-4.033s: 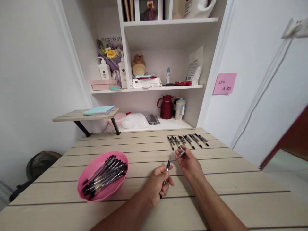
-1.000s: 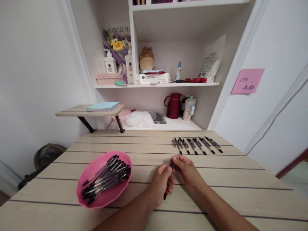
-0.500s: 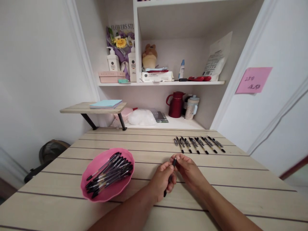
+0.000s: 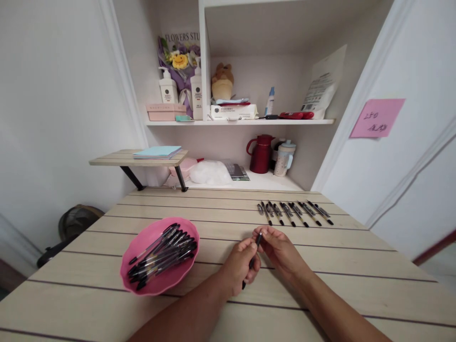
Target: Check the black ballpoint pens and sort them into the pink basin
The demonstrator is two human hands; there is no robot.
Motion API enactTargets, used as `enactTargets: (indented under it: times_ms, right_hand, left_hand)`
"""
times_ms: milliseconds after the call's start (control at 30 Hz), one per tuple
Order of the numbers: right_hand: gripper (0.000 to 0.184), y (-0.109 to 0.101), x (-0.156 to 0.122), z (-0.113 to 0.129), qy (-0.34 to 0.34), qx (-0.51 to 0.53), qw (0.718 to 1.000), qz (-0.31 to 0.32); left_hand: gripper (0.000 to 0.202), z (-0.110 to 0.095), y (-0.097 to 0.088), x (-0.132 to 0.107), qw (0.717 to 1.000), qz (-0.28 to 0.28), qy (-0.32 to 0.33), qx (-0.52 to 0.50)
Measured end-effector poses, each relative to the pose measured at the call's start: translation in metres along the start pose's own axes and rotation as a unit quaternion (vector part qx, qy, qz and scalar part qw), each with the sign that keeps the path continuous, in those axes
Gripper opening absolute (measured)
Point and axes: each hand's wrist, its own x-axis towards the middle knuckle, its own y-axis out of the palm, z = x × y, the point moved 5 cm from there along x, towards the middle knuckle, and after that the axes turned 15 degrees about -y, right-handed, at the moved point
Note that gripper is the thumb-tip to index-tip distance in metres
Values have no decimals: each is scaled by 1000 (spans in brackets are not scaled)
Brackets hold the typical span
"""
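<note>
My left hand (image 4: 241, 267) is closed around the barrel of a black pen (image 4: 252, 261), whose lower end pokes out below the fingers. At the pen's upper tip, my right hand (image 4: 276, 244) pinches with thumb and fingers; the tip shows between them. To the left, a pink bowl (image 4: 156, 289) with a wavy rim holds several capped black pens (image 4: 166, 254). Beyond my right hand, several uncapped pens (image 4: 287, 214) lie in a slanted row, with loose caps (image 4: 260, 209) among them.
A small raised wooden shelf (image 4: 107, 157) on black legs stands at the back left, with blue paper (image 4: 157, 152) on it. Behind the slatted table (image 4: 107, 313), a white cabinet holds a red jug (image 4: 261, 154), a cup (image 4: 284, 160) and a white plastic bag (image 4: 210, 173).
Both hands stay almost in place around the pen, with only a slight shift of the fingers at its tip. The camera view has moved a little.
</note>
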Motion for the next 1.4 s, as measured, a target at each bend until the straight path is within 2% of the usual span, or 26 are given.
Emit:
enactTargets:
  times_ms: [133, 333, 433, 533, 667, 767, 833, 900, 967, 1067, 1267, 1400]
  right_hand:
    - [25, 2, -2, -4, 17, 29, 999, -3]
    - [21, 0, -3, -3, 9, 4, 1000, 0]
    - [22, -7, 3, 4, -3, 49, 999, -19]
    - [26, -23, 10, 10, -25, 57, 996, -65]
    - [34, -50, 17, 8, -33, -37, 991, -123]
    - [26, -68, 21, 4, -29, -170, 975, -138]
    - [18, -77, 27, 3, -31, -314, 942, -117]
    - [16, -83, 36, 4, -31, -456, 886, -85]
    - [16, -86, 46, 6, -27, -542, 838, -59]
    - [17, -84, 61, 11, -23, -605, 795, -33]
    - [13, -66, 80, 15, -18, -746, 665, 7]
    - [14, -61, 84, 8, 2, -794, 607, 23]
  left_hand:
    - [33, 0, 0, -1, 1000, -10, 13, 4]
    - [32, 0, 1, -2, 999, -22, 7, 29]
    - [29, 1, 3, -3, 999, -3, -5, 39]
    - [27, 0, 3, -3, 999, 7, -11, 37]
    - [25, -1, 2, -3, 1000, 2, -16, 24]
    - [24, -1, 0, -2, 1000, -4, -12, 16]
    - [24, -1, -1, -1, 1000, -3, -10, 13]
    - [24, -1, -1, 0, 1000, 1, -10, 11]
    - [24, 0, -2, 1, 1000, 3, -12, 9]
    - [25, 1, -3, 1, 1000, -1, -13, 7]
    - [27, 1, -2, 1, 1000, -4, -11, 4]
    - [27, 1, -3, 2, 1000, -5, -13, 7]
